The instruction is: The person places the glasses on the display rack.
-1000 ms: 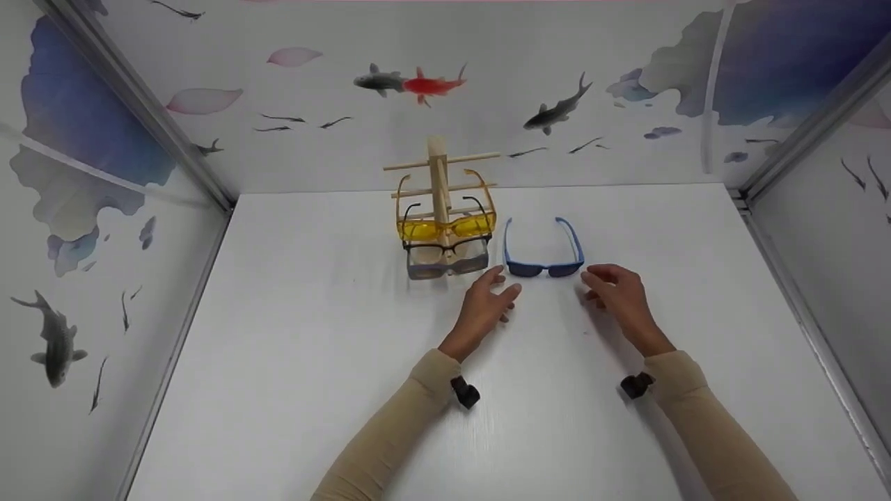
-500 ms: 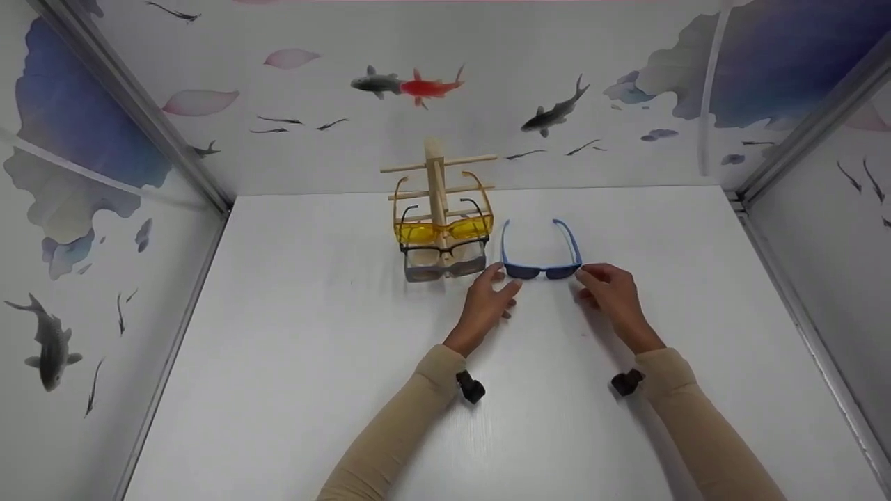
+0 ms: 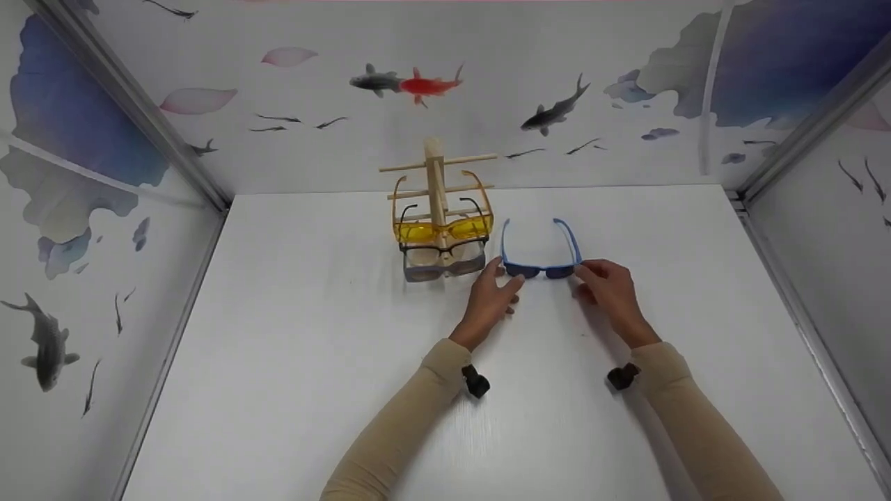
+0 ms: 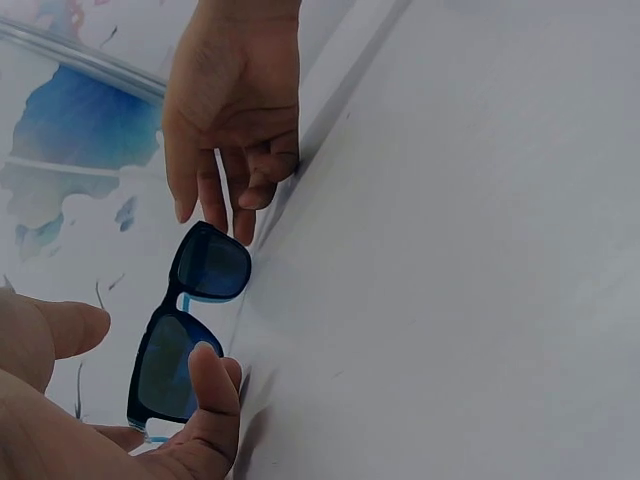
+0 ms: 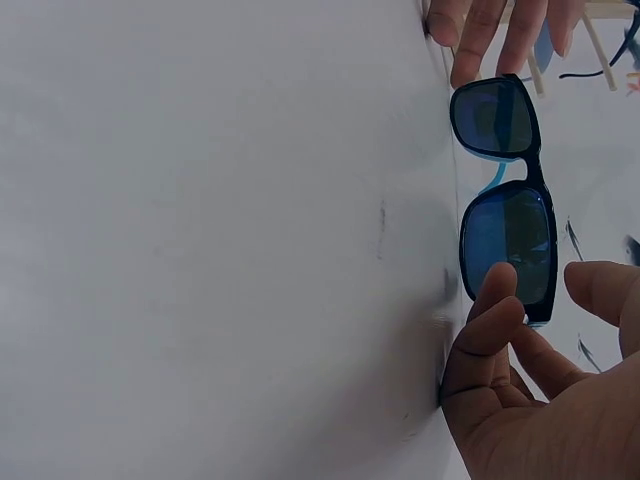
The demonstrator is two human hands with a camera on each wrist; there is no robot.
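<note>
Blue-framed sunglasses (image 3: pixel 541 270) with dark lenses lie on the white table, temples spread toward the back wall. My left hand (image 3: pixel 486 300) is at their left corner; the left wrist view shows its thumb (image 4: pixel 80 330) apart from the frame and a fingertip overlapping the near lens. At the opposite corner is my right hand (image 3: pixel 612 296). In the right wrist view its fingers (image 5: pixel 490 325) reach the lens corner, while the thumb (image 5: pixel 598 290) stands off the frame. Left of the sunglasses, a wooden display stand (image 3: pixel 435 181) bears yellow glasses (image 3: pixel 445 229), black-framed glasses (image 3: pixel 445 250) and grey-lensed glasses (image 3: pixel 445 270).
The stand's upper wooden rods (image 3: pixel 470 159) stick out sideways, close to the back wall (image 3: pixel 313 153). Printed fish and leaves decorate the walls. Metal rails (image 3: pixel 811 320) edge the table (image 3: pixel 278 383). A small black camera sits on each wrist.
My right hand has moved left and closer to the sunglasses' right corner. The left hand has edged forward to their left corner. Sunglasses and stand have hardly shifted.
</note>
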